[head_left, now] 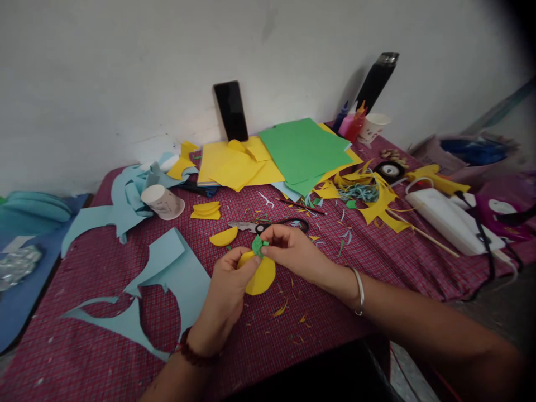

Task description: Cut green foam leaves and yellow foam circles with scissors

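My left hand [230, 279] pinches a round yellow paper piece [262, 277] by its upper left edge, above the front of the table. At the top of that piece, my right hand [291, 251] holds a small green paper leaf [257, 244] between thumb and fingers. Whether the leaf is attached to the yellow paper, I cannot tell. Just beyond the hands lie dark-handled scissors [247, 226], partly covered by my right hand. A folded yellow half-circle [224, 237] rests beside them, with a small stack of yellow folded pieces [205, 210] behind it.
Cut light-blue paper [190, 279] and a paper cup [162, 201] lie at left. Green sheets [307, 151] cover yellow ones at the back, before a leaning phone [231, 111]. A yellow glue gun [439, 177] and white power strip [448, 218] are at right, near yellow scraps [383, 198].
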A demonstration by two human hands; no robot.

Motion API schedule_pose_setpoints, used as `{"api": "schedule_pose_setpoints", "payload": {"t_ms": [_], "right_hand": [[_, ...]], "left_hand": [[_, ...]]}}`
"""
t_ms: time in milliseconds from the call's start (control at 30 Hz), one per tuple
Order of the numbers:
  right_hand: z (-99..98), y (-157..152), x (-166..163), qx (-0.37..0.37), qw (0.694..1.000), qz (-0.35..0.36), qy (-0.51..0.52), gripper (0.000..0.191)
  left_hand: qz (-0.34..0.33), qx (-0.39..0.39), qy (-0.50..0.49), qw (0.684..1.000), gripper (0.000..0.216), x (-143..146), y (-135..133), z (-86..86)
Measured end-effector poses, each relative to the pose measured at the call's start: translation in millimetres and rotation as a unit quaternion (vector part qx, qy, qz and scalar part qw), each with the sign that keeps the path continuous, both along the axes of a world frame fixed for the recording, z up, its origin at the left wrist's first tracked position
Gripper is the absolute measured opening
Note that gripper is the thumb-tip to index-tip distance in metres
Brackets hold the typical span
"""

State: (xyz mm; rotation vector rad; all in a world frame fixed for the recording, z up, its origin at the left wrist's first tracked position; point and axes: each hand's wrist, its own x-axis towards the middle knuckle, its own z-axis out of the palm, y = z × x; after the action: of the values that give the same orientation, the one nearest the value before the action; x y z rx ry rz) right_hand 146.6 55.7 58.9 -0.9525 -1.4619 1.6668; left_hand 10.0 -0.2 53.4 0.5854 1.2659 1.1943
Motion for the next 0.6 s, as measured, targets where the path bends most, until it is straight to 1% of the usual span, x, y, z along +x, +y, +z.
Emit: {"api": "schedule_pose_setpoints", "payload": {"t_ms": [100, 267, 500, 600], "right_hand": [[1.7, 0.8, 0.3, -0.031, 0.999, -0.005, 0.012, 0.007], [0.2, 1.7, 0.9, -0.045, 0.999, 0.009, 0.004, 0.007], [-4.6, 0.6, 0.9, 0.008, 1.000, 0.016, 0.001, 0.009], [-5.0, -0.5, 0.6, 0.016, 1.000, 0.020, -0.002, 0.010]], "left_hand": [[0.011, 0.005, 0.000, 1.000, 0.024, -0.3, -0.1, 1.2], [0.014, 0.012, 0.016, 1.000, 0.023, -0.6, 0.0, 1.4], [0.011, 0.019, 0.016, 1.000, 0.020, -0.8, -0.6, 2.2], [0.011, 0.023, 0.014, 1.000, 0.021, -0.9, -0.5, 1.9]]}}
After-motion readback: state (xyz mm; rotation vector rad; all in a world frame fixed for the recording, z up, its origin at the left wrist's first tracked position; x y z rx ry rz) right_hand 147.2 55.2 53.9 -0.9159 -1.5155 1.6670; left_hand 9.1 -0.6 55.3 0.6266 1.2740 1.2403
